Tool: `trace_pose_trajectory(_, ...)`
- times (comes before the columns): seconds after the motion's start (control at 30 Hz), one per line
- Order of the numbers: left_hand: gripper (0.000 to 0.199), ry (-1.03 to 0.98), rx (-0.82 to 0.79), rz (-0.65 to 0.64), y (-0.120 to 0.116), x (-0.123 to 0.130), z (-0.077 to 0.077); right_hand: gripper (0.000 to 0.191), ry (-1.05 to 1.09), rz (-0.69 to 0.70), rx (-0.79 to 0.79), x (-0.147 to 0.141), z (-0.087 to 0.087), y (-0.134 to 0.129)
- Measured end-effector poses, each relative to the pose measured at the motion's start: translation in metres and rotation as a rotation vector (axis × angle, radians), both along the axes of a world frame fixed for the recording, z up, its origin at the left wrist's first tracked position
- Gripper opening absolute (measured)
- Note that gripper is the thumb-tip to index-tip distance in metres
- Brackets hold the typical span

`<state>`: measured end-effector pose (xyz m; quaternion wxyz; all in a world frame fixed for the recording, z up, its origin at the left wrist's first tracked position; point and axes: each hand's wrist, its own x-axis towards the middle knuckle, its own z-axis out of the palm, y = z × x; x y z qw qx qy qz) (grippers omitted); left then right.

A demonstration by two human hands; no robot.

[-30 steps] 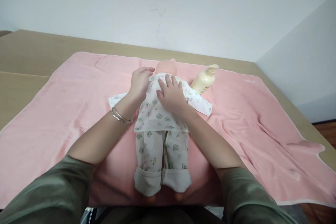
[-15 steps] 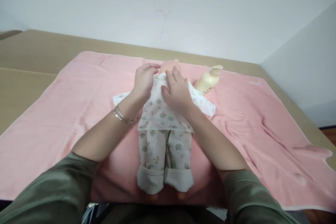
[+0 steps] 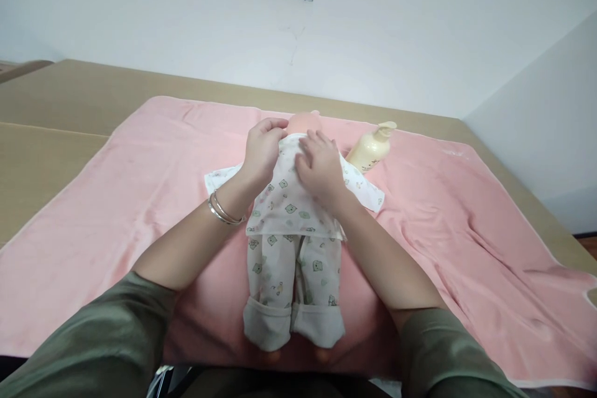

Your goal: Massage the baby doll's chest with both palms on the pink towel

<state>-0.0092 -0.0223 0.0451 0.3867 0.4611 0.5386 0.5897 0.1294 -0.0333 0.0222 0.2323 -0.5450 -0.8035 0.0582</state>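
A baby doll (image 3: 303, 124) lies on its back or front, which I cannot tell, with its round head away from me. It wears a white printed shirt (image 3: 284, 205), sleeves spread to both sides, and matching trousers (image 3: 275, 267) with rolled-up cuffs. At the left of the neck, my left hand (image 3: 263, 150) has its thumb and fingers bent together on the shirt's collar edge; the fingertips are partly hidden. My right hand (image 3: 321, 165) rests on the upper right of the shirt, fingers stretched out and slightly apart, close under the doll's head.
A cream pump bottle (image 3: 371, 150) leans or lies beyond the doll's right sleeve. Under everything spreads a pink blanket (image 3: 116, 199) with some folds at the right, over a wooden table (image 3: 93, 90). A white wall (image 3: 396, 31) rises behind.
My left fingers have closed in on the collar. My right fingers have drawn back slightly from the head onto the shirt. The view has shifted a little; doll and bottle stay in place.
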Motion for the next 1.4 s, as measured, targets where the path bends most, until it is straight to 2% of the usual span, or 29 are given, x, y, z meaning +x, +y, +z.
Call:
trace_pose_trajectory(0.13, 0.027, 0.008, -0.025, -0.011, 0.000, 0.003, -0.004, 0.054, -0.116, 0.081, -0.064, -0.006, -0.004, -0.002)
trace_pose_trajectory(0.23, 0.034, -0.043, -0.013, -0.020, 0.000, 0.006, -0.003, 0.049, -0.083, 0.088, -0.036, 0.001, 0.010, -0.002)
trace_pose_trajectory(0.3, 0.051, -0.088, 0.011, -0.061, 0.003, 0.011, -0.001, 0.052, -0.041, 0.035, 0.052, 0.015, 0.025, 0.000)
trace_pose_trajectory(0.37, 0.064, -0.080, 0.016, -0.162, 0.011, 0.022, 0.004, 0.057, -0.017, -0.056, 0.160, 0.036, 0.039, 0.004)
trace_pose_trajectory(0.5, 0.070, 0.050, 0.028, -0.385, 0.041, 0.058, 0.015, 0.063, -0.035, -0.236, 0.302, 0.083, 0.056, 0.019)
trace_pose_trajectory(0.63, 0.073, 0.000, 0.052, -0.482, 0.073, 0.094, 0.024, 0.070, -0.092, -0.244, 0.287, 0.110, 0.052, 0.037)
trace_pose_trajectory(0.73, 0.074, -0.071, 0.002, -0.557, 0.081, 0.110, 0.026, 0.075, -0.046, -0.293, 0.234, 0.112, 0.045, 0.046)
trace_pose_trajectory(0.83, 0.076, -0.150, -0.067, -0.609, 0.073, 0.119, 0.027, 0.075, -0.040, -0.351, 0.157, 0.107, 0.041, 0.046)
trace_pose_trajectory(0.93, 0.074, -0.276, -0.145, -0.669, 0.059, 0.123, 0.029, 0.069, -0.102, -0.350, 0.103, 0.103, 0.042, 0.042)
trace_pose_trajectory(1.1, 0.077, -0.719, -0.332, -0.747, 0.045, 0.122, 0.039, 0.062, -0.116, -0.378, 0.153, 0.102, 0.039, 0.043)
trace_pose_trajectory(1.2, 0.076, -0.938, -0.439, -0.737, 0.035, 0.113, 0.042, 0.058, -0.095, -0.390, 0.179, 0.101, 0.034, 0.047)
trace_pose_trajectory(1.3, 0.076, -0.978, -0.476, -0.705, 0.017, 0.097, 0.043, 0.054, -0.072, -0.388, 0.191, 0.100, 0.031, 0.049)
trace_pose_trajectory(1.4, 0.082, -0.901, -0.487, -0.664, -0.011, 0.077, 0.047, 0.048, -0.057, -0.400, 0.187, 0.098, 0.030, 0.050)
